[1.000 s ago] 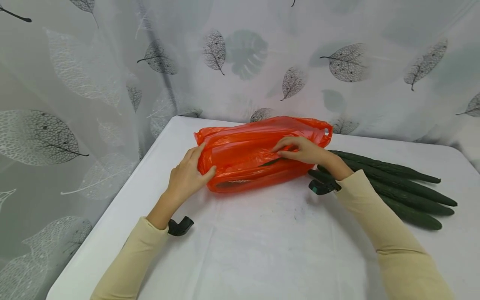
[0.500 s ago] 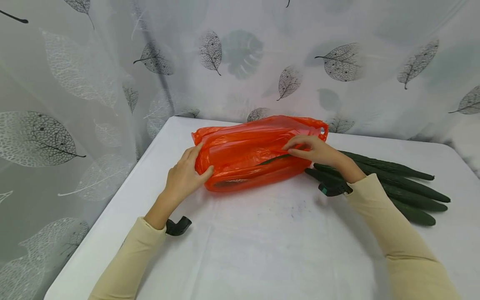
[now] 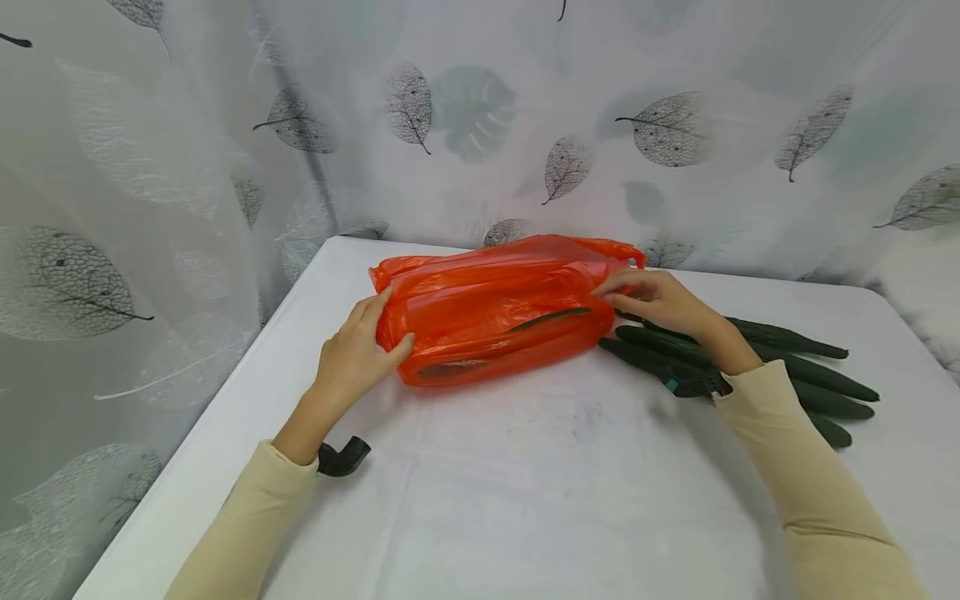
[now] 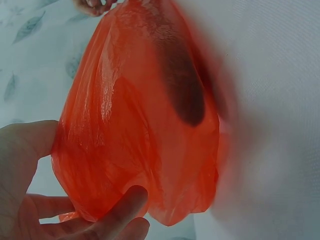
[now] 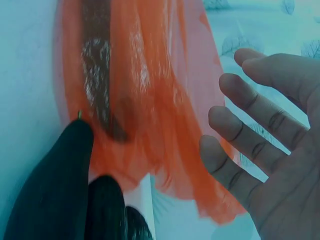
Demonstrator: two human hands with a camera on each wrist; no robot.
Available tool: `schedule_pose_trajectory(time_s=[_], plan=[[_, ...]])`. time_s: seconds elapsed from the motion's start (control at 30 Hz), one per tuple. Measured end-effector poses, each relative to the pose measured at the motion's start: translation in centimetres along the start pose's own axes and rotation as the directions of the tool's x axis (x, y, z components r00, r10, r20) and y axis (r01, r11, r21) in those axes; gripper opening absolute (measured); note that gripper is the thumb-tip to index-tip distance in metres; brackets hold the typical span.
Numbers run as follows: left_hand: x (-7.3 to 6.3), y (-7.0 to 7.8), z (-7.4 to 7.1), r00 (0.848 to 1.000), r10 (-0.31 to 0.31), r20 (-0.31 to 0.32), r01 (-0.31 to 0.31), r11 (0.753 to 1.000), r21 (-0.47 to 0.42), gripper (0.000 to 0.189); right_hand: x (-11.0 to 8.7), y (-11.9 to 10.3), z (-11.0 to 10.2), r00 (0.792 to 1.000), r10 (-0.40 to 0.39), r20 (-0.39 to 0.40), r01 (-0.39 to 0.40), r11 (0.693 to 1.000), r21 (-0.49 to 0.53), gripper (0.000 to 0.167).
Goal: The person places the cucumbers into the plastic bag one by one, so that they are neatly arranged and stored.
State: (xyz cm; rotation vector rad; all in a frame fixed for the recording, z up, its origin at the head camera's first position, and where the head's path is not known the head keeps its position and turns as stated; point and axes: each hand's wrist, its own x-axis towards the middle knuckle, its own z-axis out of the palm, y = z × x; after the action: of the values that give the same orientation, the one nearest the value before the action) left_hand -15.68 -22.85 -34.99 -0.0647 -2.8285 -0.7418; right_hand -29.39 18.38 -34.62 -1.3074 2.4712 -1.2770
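Note:
A red plastic bag (image 3: 487, 292) lies lengthwise near the back of the table. Through its thin film the left wrist view shows the dark shape of a cucumber (image 4: 182, 95), and a green strip shows at a gap on top. My left hand (image 3: 352, 350), thumb and fingers spread, rests against the bag's left end. At the right end is my right hand (image 3: 663, 304), loosely bent above the bag's edge; in the right wrist view its fingers (image 5: 225, 117) are apart and hold nothing. Several dark green cucumbers (image 3: 806, 362) lie beside the bag, partly under the right forearm.
The white-covered table (image 3: 480, 492) reaches back to a leaf-printed curtain (image 3: 480, 175), which also hangs along the left side. A black wrist camera (image 3: 345, 457) is on the left wrist, another (image 3: 693, 382) on the right, close over the cucumbers.
My right hand has moved right along the bag toward its end, uncovering more of the green strip. The left hand stays at the left end. The head view has shifted slightly.

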Motion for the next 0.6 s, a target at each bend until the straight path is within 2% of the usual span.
schedule_pose_trajectory(time_s=[0.6], plan=[[-0.1, 0.0, 0.2, 1.000, 0.019, -0.010, -0.019, 1.000, 0.005, 0.072, -4.2, 1.8, -1.5, 0.994, 0.042, -0.105, -0.039, 0.999, 0.027, 0.021]])
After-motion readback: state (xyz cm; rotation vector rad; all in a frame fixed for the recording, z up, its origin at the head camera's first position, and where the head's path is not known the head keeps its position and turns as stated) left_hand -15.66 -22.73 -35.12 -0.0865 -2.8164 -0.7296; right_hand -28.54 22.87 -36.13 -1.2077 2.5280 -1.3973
